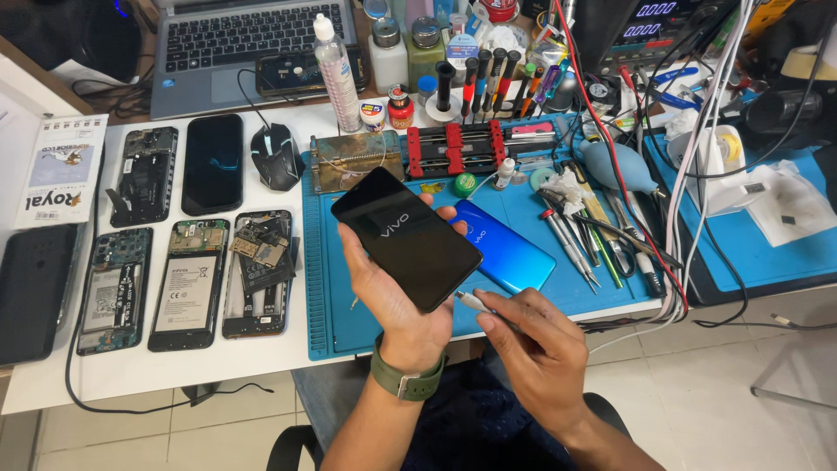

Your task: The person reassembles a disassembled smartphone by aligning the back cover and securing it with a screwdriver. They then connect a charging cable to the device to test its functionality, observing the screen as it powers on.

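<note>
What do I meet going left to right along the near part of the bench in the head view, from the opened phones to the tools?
Three opened phones → black phone in the left hand → white cable plug in the right hand → blue back cover → screwdrivers and tweezers → white cable bundle.

Dark phone screen over blue mat's front edge; white leaflet at table's left edge; lit meter display at back edge.
</note>
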